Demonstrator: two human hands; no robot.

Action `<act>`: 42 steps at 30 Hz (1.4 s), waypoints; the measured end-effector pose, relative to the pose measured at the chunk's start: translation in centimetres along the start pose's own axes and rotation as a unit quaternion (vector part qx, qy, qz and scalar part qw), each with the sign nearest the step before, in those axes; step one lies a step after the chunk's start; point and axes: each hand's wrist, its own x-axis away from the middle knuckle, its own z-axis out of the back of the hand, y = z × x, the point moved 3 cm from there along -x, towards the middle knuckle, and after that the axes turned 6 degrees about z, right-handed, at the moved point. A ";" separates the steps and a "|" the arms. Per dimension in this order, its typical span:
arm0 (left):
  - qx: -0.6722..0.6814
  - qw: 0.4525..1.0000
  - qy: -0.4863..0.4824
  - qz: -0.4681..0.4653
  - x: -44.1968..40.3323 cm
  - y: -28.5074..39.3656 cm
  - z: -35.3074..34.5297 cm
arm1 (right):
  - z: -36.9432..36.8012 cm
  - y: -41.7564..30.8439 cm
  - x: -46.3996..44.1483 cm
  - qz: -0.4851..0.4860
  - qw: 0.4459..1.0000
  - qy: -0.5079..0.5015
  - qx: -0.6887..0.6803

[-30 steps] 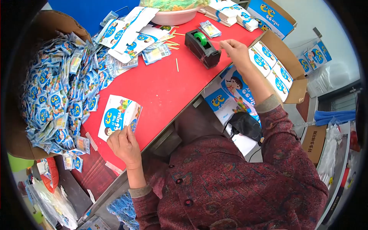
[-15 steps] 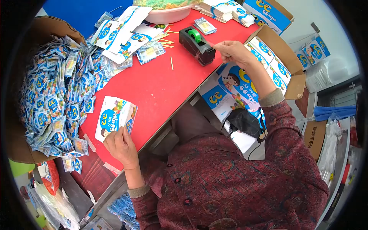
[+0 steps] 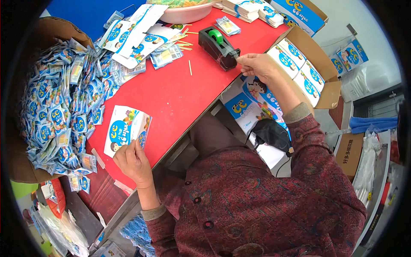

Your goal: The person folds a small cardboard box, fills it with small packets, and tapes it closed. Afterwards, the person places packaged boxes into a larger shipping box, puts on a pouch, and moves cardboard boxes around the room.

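A white and blue printed carton (image 3: 128, 122) lies flat on the red table. My left hand (image 3: 133, 162) is closed at its near edge, the bent fingers and thumb against the card. A black tape dispenser (image 3: 214, 48) with a green-centred roll (image 3: 216, 36) stands farther back. My right hand (image 3: 260, 67) is just right of its cutter end, thumb and forefinger pinched together on the tape; the clear strip itself is hardly visible.
A large box of small wrapped packets (image 3: 55, 111) spills onto the table at left. Flattened cartons (image 3: 141, 34), thin yellow sticks (image 3: 184, 45) and a pink basin (image 3: 184, 15) lie behind. An open box of packed cartons (image 3: 327, 85) stands at right.
My right hand has moved slightly left and down, closer to the dispenser's cutter end. My left hand stays at the carton; the whole view has shifted a little.
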 end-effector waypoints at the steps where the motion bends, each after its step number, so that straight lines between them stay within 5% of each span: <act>1: 0.001 1.000 0.001 0.003 0.0 0.0 0.0 | -0.1 0.2 -0.1 -0.001 1.000 0.000 0.000; 4: -0.007 1.000 -0.006 0.018 0.0 0.1 0.1 | -0.3 0.7 -0.8 0.040 0.997 0.048 0.038; 5: -0.007 1.000 -0.007 0.019 0.0 0.1 0.1 | -0.1 0.3 -0.9 0.165 0.948 0.128 0.241; 6: -0.003 1.000 -0.007 0.016 0.0 0.1 0.2 | -0.4 -0.2 -0.5 0.280 0.836 0.199 0.428; 11: 0.006 1.000 -0.020 0.017 -0.2 -0.2 0.5 | -1.8 1.8 3.3 0.244 0.877 0.166 0.380; 13: 0.034 0.999 -0.026 -0.005 -0.5 -0.4 0.6 | -4.6 1.4 4.5 0.056 0.998 0.007 0.016; 19: 0.045 0.999 0.001 -0.021 -1.0 -0.9 1.2 | -22.1 -1.7 9.8 0.095 0.930 -0.336 -0.115; 22: 0.056 0.998 -0.006 -0.005 -0.6 -1.3 1.2 | -27.4 -1.7 10.3 0.107 0.908 -0.381 -0.138; 31: 0.077 0.997 -0.007 0.025 0.1 -1.9 1.4 | -30.6 -1.2 9.9 0.143 0.937 -0.317 0.020; 42: 0.037 0.997 -0.059 0.017 -0.2 -1.6 1.5 | -30.4 0.1 9.5 0.255 0.925 -0.278 0.050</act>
